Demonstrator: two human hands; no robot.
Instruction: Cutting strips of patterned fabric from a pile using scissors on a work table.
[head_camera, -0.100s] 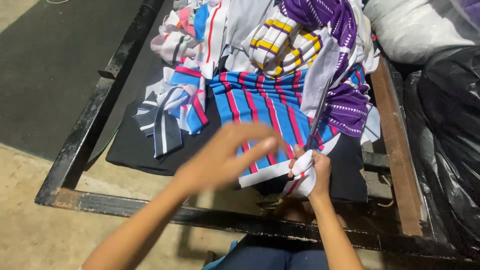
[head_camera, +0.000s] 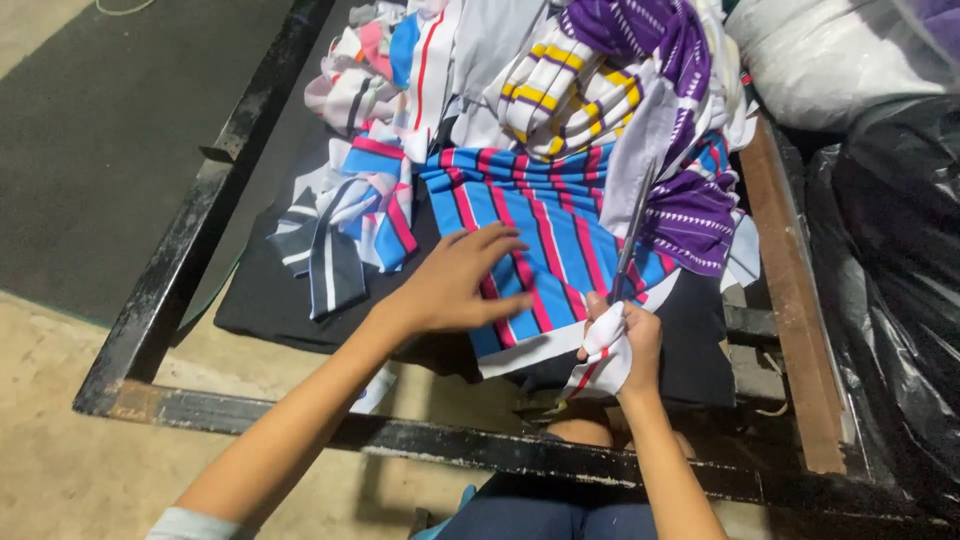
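Near the front edge of the black frame (head_camera: 180, 290), our left hand (head_camera: 455, 285) lies flat & open, fingers spread, palm down on the blue cloth w/ red & white stripes (head_camera: 545, 240), holding nothing, just pressing it. Our right hand (head_camera: 620, 345) is closed round the wrapped handles of a pair of scissors (head_camera: 632, 235), blades pointing up toward the far edge, lying over the striped cloth's right side. That cloth sits mid-frame on a black sheet (head_camera: 260, 300), its white hem at the front edge betw. both hands. Left of it: a grey & white striped scrap (head_camera: 325, 265) beside smaller blue-pink pieces. Behind, toward the far edge: a white piece w/ yellow & purple stripes (head_camera: 560, 100) and purple cloth (head_camera: 690, 210) draped to the right side. Outside the right rail (head_camera: 790, 290): a black plastic bag (head_camera: 900, 260) & a white sack (head_camera: 830, 60).
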